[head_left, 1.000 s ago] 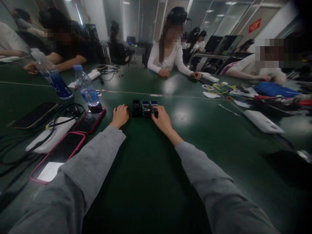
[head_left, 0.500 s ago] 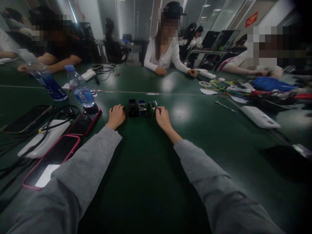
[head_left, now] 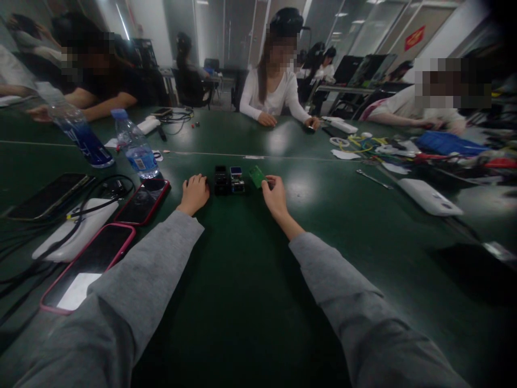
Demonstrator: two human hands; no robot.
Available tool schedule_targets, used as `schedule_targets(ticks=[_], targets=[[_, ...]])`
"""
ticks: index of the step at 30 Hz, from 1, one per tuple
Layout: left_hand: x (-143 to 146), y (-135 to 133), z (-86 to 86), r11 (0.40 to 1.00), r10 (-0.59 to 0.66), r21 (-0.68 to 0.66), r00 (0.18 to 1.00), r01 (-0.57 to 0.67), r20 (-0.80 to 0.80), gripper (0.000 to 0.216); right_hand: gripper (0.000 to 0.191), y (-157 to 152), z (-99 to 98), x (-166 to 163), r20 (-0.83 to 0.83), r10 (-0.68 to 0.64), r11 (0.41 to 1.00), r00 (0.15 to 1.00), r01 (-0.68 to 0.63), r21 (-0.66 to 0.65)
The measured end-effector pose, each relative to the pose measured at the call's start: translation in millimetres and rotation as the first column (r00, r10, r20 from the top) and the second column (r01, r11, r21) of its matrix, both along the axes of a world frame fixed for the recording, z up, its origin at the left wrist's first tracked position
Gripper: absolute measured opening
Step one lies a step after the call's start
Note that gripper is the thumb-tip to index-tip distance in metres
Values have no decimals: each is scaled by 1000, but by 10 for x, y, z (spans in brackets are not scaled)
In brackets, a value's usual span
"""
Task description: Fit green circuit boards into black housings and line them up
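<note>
My right hand (head_left: 276,197) pinches a green circuit board (head_left: 256,176) between thumb and fingers, its flat face tilted up above the table. Left of the board stands a small electronic module (head_left: 237,180) with a bluish screen on top, and a black block-like device (head_left: 221,180) is close beside it. My left hand (head_left: 195,193) rests on the tabletop just left of the black device, fingers loosely spread and holding nothing. Whether its fingertips touch the device I cannot tell.
On the green table (head_left: 242,258), phones (head_left: 142,202), a white power bank (head_left: 76,229), cables and a water bottle (head_left: 139,148) lie or stand left. At right are a wrench (head_left: 374,179), a white device (head_left: 430,196) and tangled wires (head_left: 375,143). A person (head_left: 274,89) sits opposite.
The circuit board has been turned in my right hand, so its green face now shows, and it has moved slightly away from the screen module. My left hand has stayed in place.
</note>
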State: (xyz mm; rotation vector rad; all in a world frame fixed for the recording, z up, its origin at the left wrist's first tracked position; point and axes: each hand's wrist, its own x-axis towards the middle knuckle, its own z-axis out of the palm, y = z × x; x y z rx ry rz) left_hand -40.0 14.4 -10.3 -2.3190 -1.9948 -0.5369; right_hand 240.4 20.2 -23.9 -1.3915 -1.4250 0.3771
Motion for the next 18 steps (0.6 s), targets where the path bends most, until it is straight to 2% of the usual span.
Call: schedule_targets(ticks=[7,11,15,16,18], targets=[[14,-10,31,1000,9,-20,1000,-9,-9,46,30,87,-62,93,118,-156,983,981,165,-75],[23,-25,40,1000,13,-14,1000,-13,-2,45,37,66,-41,98,120,-161,984,980,169,-63],[28,-32,50,1000,13,-15,1000,-13,3,45,66,61,41,18,209,-137,990,968,141,-3],[28,-32,53,1000,11,-18,1000,-11,4,45,68,70,64,0,240,-111,994,964,112,9],[28,-36,58,1000,12,-24,1000,-12,8,45,62,88,104,-4,287,-35,999,957,34,7]])
